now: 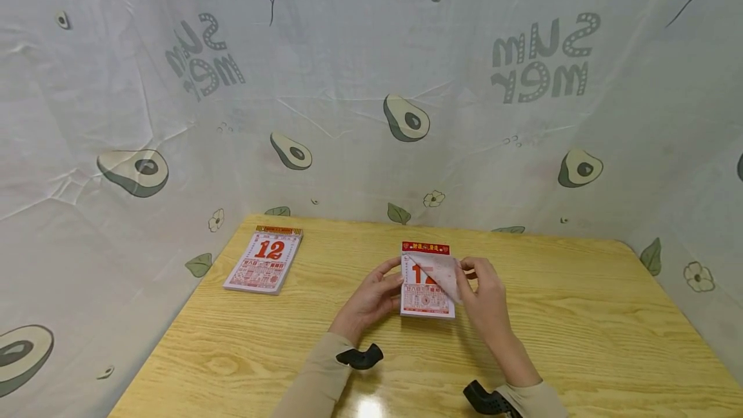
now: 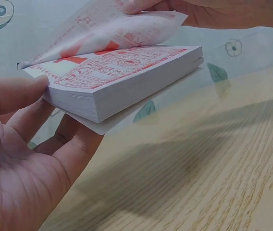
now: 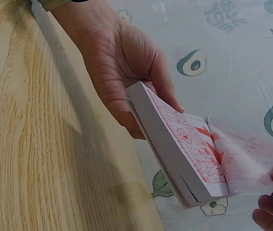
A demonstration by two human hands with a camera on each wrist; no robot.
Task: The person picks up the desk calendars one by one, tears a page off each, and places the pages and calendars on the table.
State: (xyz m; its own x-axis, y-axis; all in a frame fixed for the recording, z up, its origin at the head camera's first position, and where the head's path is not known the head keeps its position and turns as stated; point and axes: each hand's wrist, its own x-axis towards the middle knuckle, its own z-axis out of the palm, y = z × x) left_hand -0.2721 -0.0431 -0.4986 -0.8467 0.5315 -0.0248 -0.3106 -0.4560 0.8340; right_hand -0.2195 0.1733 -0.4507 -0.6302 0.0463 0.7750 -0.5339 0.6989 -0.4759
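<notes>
A thick tear-off calendar [image 1: 425,300] with a red header strip is held up over the table, tilted, by my left hand [image 1: 371,298]. In the left wrist view the left thumb lies on the top face of the calendar [image 2: 127,79] and the fingers reach under its backing card. My right hand [image 1: 484,295] pinches the top sheet [image 1: 442,273] by its right side. That thin sheet is lifted and folded diagonally back, still joined near the header, as the right wrist view also shows with the sheet [image 3: 247,156]. A printed page with a red number lies beneath it.
A second calendar block [image 1: 266,262], showing a red 12, lies at the left back of the wooden table [image 1: 232,353]. A pale cloth [image 1: 348,69] printed with avocados hangs behind and along the sides. Dark camera mounts [image 1: 361,357] sit on both wrists.
</notes>
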